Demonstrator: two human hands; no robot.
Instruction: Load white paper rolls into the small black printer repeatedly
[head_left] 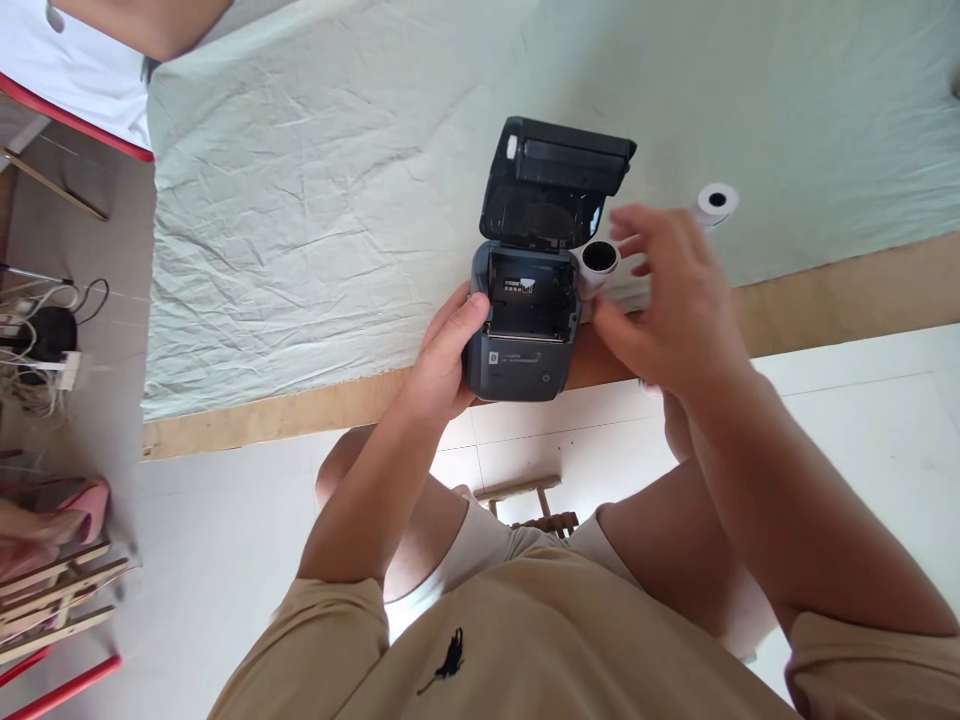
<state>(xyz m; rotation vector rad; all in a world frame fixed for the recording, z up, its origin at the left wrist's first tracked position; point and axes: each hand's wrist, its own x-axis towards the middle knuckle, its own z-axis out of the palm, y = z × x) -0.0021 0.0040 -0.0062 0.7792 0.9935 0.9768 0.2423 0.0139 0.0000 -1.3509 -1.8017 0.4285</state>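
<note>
A dark grey label printer (523,372) is held at the table's near edge by my left hand (448,352), thumb on its side rim. Its lid (541,210) is flipped up, and the paper bay (525,290) shows a small white sticker and no roll. Right beside the printer is a white paper roll (595,282) with a wide dark core facing up. My right hand (675,300), slightly blurred, is at this roll with thumb and fingers apart. Whether the thumb touches the roll, I cannot tell. A second white paper roll (706,208) stands farther right, behind my right hand.
A wrinkled pale green cloth (315,220) covers the table, whose bare wooden edge (247,415) runs along the front. Another person's arm (161,25) reaches in at the top left. Cables (45,340) and wooden stools (60,600) are on the floor at left.
</note>
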